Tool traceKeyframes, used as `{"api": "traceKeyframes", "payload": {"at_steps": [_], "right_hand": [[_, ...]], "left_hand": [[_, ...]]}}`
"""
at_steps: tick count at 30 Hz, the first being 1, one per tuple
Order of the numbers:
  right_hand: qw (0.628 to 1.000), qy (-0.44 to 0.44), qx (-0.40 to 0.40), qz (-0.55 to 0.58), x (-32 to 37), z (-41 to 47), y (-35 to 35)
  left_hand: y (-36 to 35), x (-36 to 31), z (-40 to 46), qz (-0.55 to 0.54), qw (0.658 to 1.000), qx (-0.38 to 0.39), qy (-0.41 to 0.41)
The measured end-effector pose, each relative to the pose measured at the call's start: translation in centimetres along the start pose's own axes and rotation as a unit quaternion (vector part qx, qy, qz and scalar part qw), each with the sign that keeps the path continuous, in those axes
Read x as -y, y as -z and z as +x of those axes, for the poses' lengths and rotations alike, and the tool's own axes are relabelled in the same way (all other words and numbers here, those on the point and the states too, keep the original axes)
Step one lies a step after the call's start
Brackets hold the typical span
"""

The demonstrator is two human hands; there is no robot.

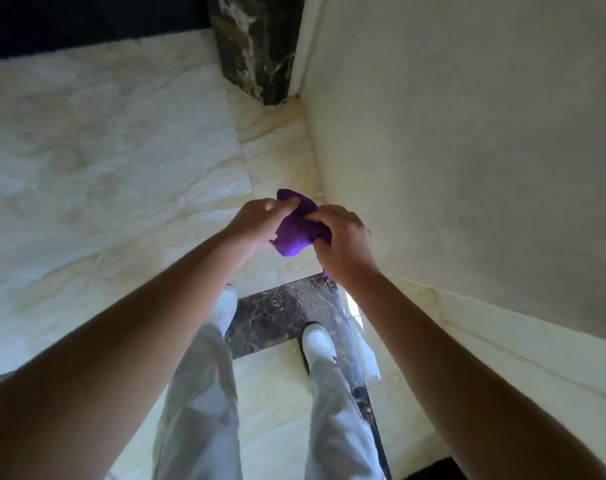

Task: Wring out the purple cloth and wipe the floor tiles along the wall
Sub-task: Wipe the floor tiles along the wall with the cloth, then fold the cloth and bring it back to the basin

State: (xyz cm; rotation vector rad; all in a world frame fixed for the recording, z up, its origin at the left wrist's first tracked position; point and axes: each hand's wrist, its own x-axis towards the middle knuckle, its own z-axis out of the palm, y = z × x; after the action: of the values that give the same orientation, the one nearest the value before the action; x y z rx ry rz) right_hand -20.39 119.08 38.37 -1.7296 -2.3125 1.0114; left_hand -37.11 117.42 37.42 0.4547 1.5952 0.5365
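together two hands, left hand [256, 220] and right hand [343, 244], clench one purple cloth [296, 233].

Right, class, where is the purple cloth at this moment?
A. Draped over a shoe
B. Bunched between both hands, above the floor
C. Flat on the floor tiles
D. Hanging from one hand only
B: the purple cloth is bunched between the left hand and right hand, clear of the floor.

Wall [468, 150] close right of the hands, dark marble column [256, 46] ahead, open floor tiles [104, 150] left.
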Motion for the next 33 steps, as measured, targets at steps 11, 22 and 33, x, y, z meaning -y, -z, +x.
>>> {"api": "traceKeyframes", "payload": {"at_steps": [11, 22, 33], "right_hand": [[0.938, -0.104, -0.088, 0.32, 8.1, -13.0, 4.6], [0.558, -0.465, -0.294, 0.621, 5.0, -41.2, -2.7], [0.277, -0.419, -0.59, 0.632, 13.1, -71.7, -20.6]], "left_hand": [[-2.4, -1.6, -9.8, 0.009, 0.99, 0.138, 0.032], [-13.2, 12.8, -26.3, 0.19, 0.921, 0.336, 0.057], [-16.0, 36.3, -44.0, 0.524, 0.663, 0.531, 0.061]]}}
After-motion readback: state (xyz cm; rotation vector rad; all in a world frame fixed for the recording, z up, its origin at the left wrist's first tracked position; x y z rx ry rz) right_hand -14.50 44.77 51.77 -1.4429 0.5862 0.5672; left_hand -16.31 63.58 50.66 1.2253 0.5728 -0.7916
